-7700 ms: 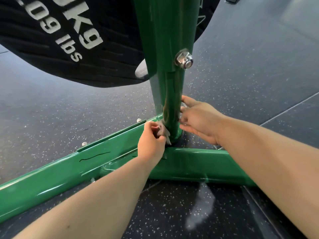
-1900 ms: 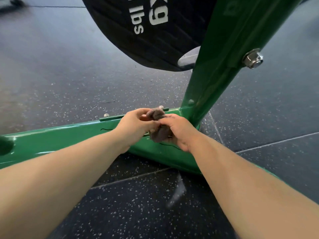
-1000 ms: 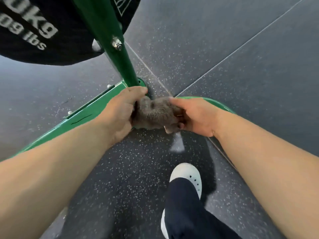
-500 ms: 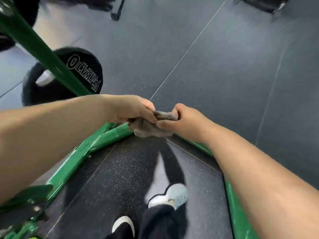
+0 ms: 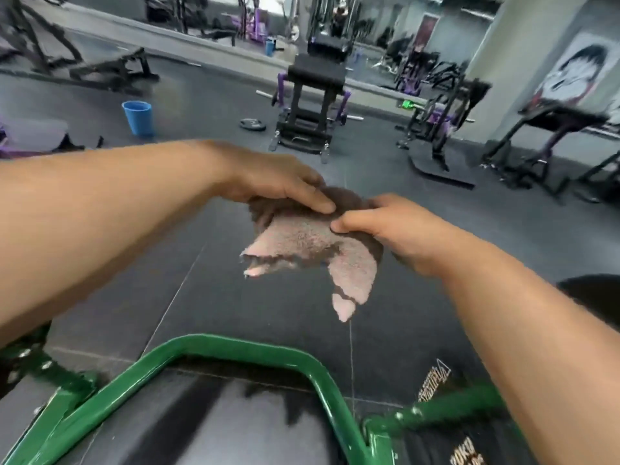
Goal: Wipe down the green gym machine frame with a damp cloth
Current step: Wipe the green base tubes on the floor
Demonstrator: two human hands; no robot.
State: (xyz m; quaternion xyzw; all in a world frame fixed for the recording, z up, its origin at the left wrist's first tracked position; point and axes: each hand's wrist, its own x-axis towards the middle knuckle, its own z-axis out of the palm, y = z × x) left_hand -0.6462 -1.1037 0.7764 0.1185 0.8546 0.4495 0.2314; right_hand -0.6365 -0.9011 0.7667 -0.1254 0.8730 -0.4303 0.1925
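Both hands on the cloth (image 5: 312, 243), mid-air, well above the frame (image 5: 235, 345), no contact with it. Left hand (image 5: 278, 182) grips the bunched top, fingers laid over it. Right hand (image 5: 396, 229) pinches the edge right beside it. Two loose corners hang down, lighter face showing.

Looks like a refold before the next pass. To do it well: fold to a flat pad, fresh face out, and tuck the hanging corners so they don't drag. Then wrap the pad round the tube and run along it, including bends and underside. If the cloth feels dry, the bucket (image 5: 137, 117) sits far left.

Floor (image 5: 503, 229): dark rubber with seam lines. Room: a gym, with a black-and-purple machine (image 5: 312, 105) ahead, a plate (image 5: 252, 124) lying beside it and a poster (image 5: 577, 68) on the right. Edges are blurred.
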